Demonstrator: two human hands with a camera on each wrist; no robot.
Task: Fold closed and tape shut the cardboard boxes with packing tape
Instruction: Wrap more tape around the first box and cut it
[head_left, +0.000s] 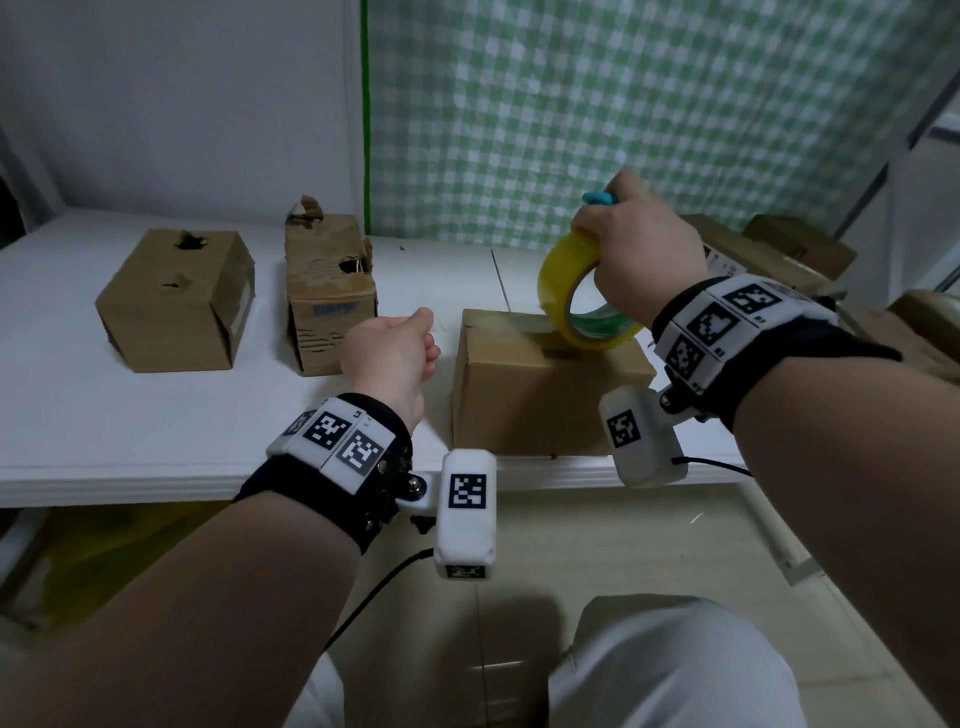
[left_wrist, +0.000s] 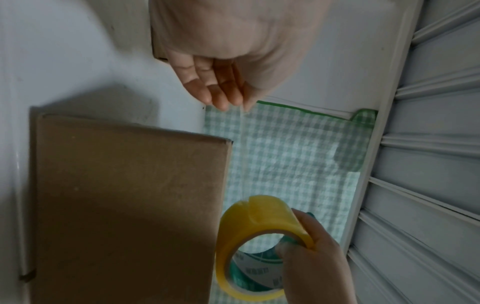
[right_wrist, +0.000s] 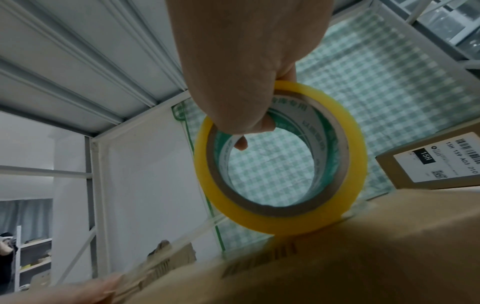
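On the white table (head_left: 78, 415), two battered cardboard boxes (head_left: 176, 301) are waiting untaped, while the near box (head_left: 545, 384) is sitting folded shut. The right hand (head_left: 634, 249) is gripping the yellow tape roll (head_left: 571, 291) on its top. The left hand (head_left: 395, 353) is pinching the clear tape strip (left_wrist: 242, 152) taut, so taping looks barely begun.

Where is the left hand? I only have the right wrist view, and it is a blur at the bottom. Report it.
Observer: The left hand is raised left of the near box, pinching the clear tape strip pulled from the roll.
Operator: Check the right hand for anything besides the roll.
Observer: The right hand also holds a teal-handled tool, which sticks out above the fingers.
Operator: Count the boxes further left.
Observer: Two, both torn: a wide box and a taller box.
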